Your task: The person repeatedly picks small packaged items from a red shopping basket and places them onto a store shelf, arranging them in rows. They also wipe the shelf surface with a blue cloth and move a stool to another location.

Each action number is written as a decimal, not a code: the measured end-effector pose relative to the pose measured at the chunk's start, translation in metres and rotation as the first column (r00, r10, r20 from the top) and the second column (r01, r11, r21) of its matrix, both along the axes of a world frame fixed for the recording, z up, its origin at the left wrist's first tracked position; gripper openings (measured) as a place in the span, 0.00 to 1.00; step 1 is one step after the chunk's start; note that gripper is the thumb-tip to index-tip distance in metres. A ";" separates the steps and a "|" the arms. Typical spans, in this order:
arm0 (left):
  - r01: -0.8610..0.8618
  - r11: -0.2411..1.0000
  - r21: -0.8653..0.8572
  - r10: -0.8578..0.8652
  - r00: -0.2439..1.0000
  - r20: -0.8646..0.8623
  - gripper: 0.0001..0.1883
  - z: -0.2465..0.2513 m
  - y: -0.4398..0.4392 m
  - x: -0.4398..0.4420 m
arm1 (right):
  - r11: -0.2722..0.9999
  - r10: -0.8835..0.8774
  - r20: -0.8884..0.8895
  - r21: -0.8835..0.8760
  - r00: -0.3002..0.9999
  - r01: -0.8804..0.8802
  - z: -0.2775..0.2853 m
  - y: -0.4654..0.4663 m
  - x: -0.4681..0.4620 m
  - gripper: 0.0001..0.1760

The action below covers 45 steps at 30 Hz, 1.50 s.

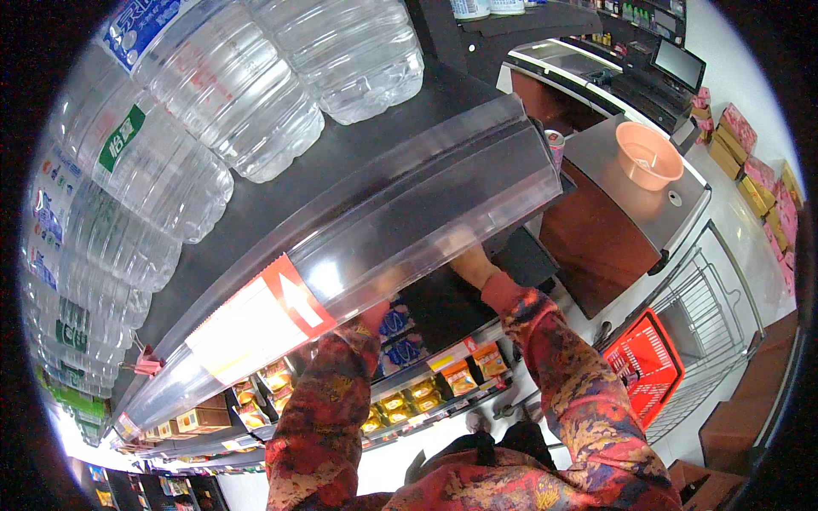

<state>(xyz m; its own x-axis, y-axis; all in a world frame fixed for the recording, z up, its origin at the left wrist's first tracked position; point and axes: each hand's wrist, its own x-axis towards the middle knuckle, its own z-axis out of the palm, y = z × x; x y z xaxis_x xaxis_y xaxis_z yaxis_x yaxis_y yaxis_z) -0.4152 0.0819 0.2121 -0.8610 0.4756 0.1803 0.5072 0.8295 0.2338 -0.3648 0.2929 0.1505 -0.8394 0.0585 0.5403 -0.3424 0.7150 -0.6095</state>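
Both of my arms reach in under a dark shelf whose front carries a clear plastic label strip. My left hand shows only as a blur through the strip, just above blue packages on the shelf below. My right hand is farther right, its fingers behind the strip's lower edge, near a black shelf surface. Whether either hand holds something is hidden. A white label with a red arrow band sits in the strip, left of my hands.
Large clear water bottles line the upper shelf. Lower down are yellow-orange food packs. To the right stand a checkout counter with an orange basin, a metal shopping cart and a red basket. A drink can stands by the strip's end.
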 end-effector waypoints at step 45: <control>0.151 0.983 -0.107 -0.174 0.950 -0.259 0.22 0.057 0.052 0.096 | 0.843 -0.035 0.087 -0.532 0.996 0.076 0.055 0.050 0.202 0.13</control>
<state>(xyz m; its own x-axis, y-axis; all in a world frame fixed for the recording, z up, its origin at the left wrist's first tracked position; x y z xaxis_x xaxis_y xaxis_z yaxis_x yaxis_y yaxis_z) -0.3196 0.1342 0.2688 -0.6969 0.6287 0.3451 0.6711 0.7414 0.0043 -0.1630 0.3429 0.2058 -0.8609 0.3682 0.3512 -0.2536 0.2879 -0.9235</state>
